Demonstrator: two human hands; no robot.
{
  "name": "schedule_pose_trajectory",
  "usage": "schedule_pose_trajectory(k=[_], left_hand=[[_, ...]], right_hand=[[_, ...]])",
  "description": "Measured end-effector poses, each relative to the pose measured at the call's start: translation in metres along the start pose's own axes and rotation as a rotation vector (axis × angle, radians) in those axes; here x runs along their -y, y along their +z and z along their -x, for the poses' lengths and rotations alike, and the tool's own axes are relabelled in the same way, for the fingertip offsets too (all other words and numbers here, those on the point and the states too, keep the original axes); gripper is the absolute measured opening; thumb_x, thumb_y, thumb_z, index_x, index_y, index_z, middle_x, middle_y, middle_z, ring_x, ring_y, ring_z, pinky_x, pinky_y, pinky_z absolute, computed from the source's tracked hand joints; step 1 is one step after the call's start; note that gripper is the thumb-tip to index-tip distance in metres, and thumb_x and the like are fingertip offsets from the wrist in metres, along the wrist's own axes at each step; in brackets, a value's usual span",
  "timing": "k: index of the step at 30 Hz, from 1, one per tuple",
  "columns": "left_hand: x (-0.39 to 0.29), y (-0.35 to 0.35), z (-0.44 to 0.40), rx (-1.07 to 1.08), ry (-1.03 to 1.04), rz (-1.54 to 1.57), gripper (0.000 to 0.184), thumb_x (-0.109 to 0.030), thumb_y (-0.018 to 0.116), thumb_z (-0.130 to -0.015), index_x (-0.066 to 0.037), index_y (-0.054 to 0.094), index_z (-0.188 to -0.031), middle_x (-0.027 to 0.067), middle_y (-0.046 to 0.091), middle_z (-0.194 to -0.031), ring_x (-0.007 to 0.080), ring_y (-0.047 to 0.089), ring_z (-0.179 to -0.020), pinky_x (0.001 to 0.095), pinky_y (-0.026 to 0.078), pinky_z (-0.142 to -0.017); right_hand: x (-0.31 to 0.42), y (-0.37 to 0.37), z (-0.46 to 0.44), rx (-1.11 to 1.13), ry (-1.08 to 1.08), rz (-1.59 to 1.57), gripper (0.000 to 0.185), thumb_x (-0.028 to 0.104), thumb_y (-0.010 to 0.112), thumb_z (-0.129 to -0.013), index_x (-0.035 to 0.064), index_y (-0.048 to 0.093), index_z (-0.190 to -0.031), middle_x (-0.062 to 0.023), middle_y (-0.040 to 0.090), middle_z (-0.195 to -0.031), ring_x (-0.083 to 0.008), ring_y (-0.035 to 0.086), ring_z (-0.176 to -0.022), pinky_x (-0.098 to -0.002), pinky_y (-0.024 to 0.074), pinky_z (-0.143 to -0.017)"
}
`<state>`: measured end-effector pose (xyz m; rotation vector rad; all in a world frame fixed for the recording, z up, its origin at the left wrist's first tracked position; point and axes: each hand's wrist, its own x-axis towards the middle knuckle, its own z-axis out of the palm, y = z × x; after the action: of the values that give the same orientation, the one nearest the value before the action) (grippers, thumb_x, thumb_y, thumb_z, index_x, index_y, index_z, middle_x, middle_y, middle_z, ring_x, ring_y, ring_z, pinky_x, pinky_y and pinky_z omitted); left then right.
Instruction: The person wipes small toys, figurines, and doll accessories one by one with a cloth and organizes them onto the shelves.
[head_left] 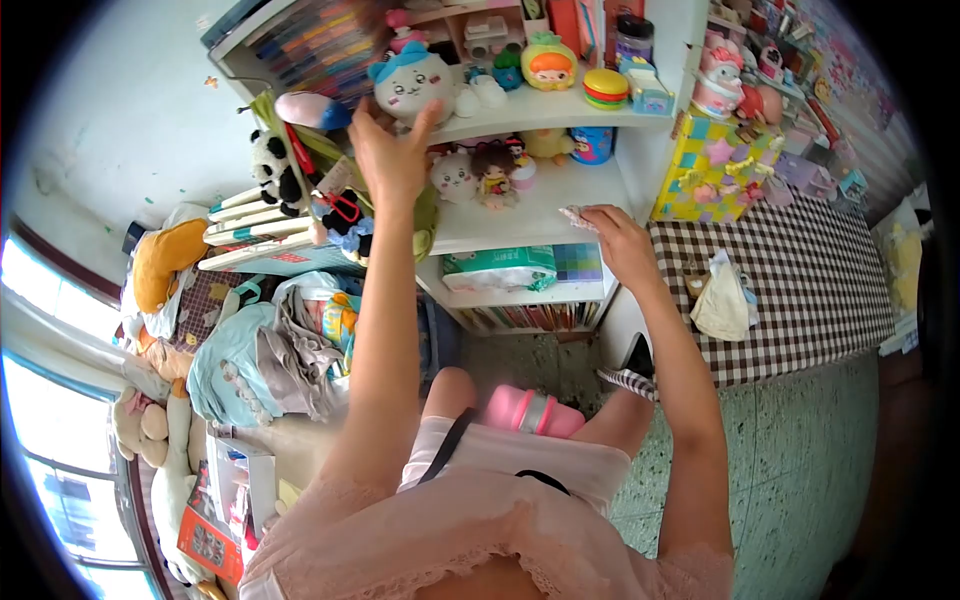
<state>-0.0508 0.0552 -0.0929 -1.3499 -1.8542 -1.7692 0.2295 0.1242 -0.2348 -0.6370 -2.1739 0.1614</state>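
Note:
At the upper shelf, my left hand [392, 158] has its thumb and fingers around the lower part of a round white plush toy [413, 86] with blue ears. My right hand [622, 243] is pinching a small, pale patterned cloth [577, 216] in front of the middle shelf. On that shelf, a small white plush [454, 178] and a brown-haired doll [495, 172] sit between my hands. A pink and blue rounded toy [308, 110] is just left of my left hand, and a yellow-hooded figure [549, 63] stands farther right on the upper shelf.
The white shelf unit [525, 222] also holds a green tissue pack [500, 268] and a toy burger [605, 88]. To the right, a checkered cloth [800, 290] covers a table with a cream cloth bag [722, 300]. Clothes [300, 340] are piled at left. A pink cylinder [533, 411] rests by my lap.

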Motion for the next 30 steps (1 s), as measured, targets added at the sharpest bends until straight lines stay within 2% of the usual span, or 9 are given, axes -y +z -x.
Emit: schedule_pose_trajectory(k=[3,7,9,12,14,18,20,24,30], left_hand=[[-0.018,-0.004,0.024,-0.112,-0.001,-0.111,0.081,-0.035,0.079,-0.075,0.009,0.039,-0.13,0.0235,0.046,-0.122,0.0337,0.048,-0.115,0.041,0.039,-0.097],[-0.019,0.017,0.088,-0.326,0.154,-0.085,0.052,-0.013,0.071,-0.08,0.003,0.047,-0.123,0.0162,0.052,-0.114,0.0301,0.047,-0.108,0.0396,0.038,-0.092],[-0.003,0.042,0.119,-0.185,0.161,0.051,0.046,-0.01,0.07,-0.079,0.001,0.05,-0.12,0.0168,0.054,-0.11,0.0313,0.048,-0.105,0.0402,0.038,-0.091],[0.015,0.066,0.15,0.097,0.123,-0.074,0.042,-0.008,0.068,-0.079,0.0,0.052,-0.116,0.0183,0.053,-0.109,0.0345,0.048,-0.104,0.0412,0.039,-0.091],[0.028,0.083,0.155,0.263,-0.041,-0.04,0.041,-0.005,0.067,-0.077,-0.001,0.052,-0.116,0.0186,0.053,-0.107,0.0373,0.048,-0.104,0.0423,0.039,-0.091],[0.045,0.096,0.13,0.076,0.01,-0.087,0.043,-0.005,0.067,-0.075,-0.003,0.053,-0.116,0.0181,0.053,-0.107,0.0374,0.048,-0.105,0.0442,0.038,-0.091],[0.046,0.1,0.111,0.039,0.195,-0.314,0.044,-0.009,0.067,-0.076,-0.007,0.053,-0.117,0.0174,0.054,-0.11,0.0368,0.048,-0.105,0.0466,0.038,-0.09],[0.064,0.123,0.078,0.203,0.337,-0.427,0.041,-0.018,0.068,-0.076,-0.011,0.057,-0.115,0.012,0.057,-0.114,0.0343,0.049,-0.108,0.0489,0.039,-0.089],[0.079,0.132,0.059,0.347,0.252,-0.58,0.036,-0.028,0.069,-0.078,-0.015,0.06,-0.111,0.009,0.061,-0.111,0.0289,0.052,-0.109,0.0505,0.039,-0.088]], right_hand=[[0.002,-0.002,0.002,0.018,0.037,-0.023,0.026,-0.002,0.056,-0.081,0.0067,0.063,-0.104,-0.0067,0.061,-0.101,-0.0265,0.061,-0.092,-0.0362,0.0527,-0.076],[-0.003,0.001,0.0,-0.013,0.013,-0.034,0.023,-0.001,0.055,-0.082,0.0067,0.063,-0.102,-0.0066,0.061,-0.1,-0.0269,0.061,-0.091,-0.0357,0.0528,-0.075],[-0.005,0.0,0.0,-0.032,0.003,-0.001,0.022,-0.002,0.055,-0.081,0.006,0.063,-0.1,-0.0065,0.061,-0.099,-0.0266,0.061,-0.091,-0.0356,0.0531,-0.074],[-0.003,-0.002,0.001,-0.003,0.012,0.025,0.026,-0.003,0.055,-0.08,0.0055,0.062,-0.103,-0.0066,0.061,-0.102,-0.0259,0.061,-0.093,-0.0348,0.053,-0.075],[-0.003,-0.001,0.0,0.024,0.01,0.044,0.03,-0.004,0.056,-0.078,0.0059,0.062,-0.106,-0.0059,0.061,-0.106,-0.025,0.061,-0.095,-0.0342,0.053,-0.077],[-0.002,-0.005,0.0,0.021,0.004,0.056,0.03,-0.004,0.056,-0.078,0.0055,0.062,-0.105,-0.0056,0.061,-0.107,-0.0247,0.062,-0.095,-0.0344,0.0531,-0.077],[-0.005,-0.005,-0.001,0.011,0.0,0.052,0.03,-0.005,0.056,-0.077,0.0048,0.062,-0.105,-0.006,0.061,-0.107,-0.0249,0.062,-0.095,-0.0346,0.053,-0.078],[-0.008,-0.003,0.0,0.008,0.002,0.061,0.03,-0.005,0.056,-0.077,0.004,0.062,-0.105,-0.0065,0.061,-0.107,-0.0252,0.061,-0.096,-0.0347,0.0528,-0.078],[-0.009,-0.004,0.0,0.007,0.014,0.054,0.03,-0.005,0.056,-0.077,0.0033,0.061,-0.105,-0.0075,0.061,-0.106,-0.026,0.061,-0.096,-0.0354,0.0524,-0.079]])
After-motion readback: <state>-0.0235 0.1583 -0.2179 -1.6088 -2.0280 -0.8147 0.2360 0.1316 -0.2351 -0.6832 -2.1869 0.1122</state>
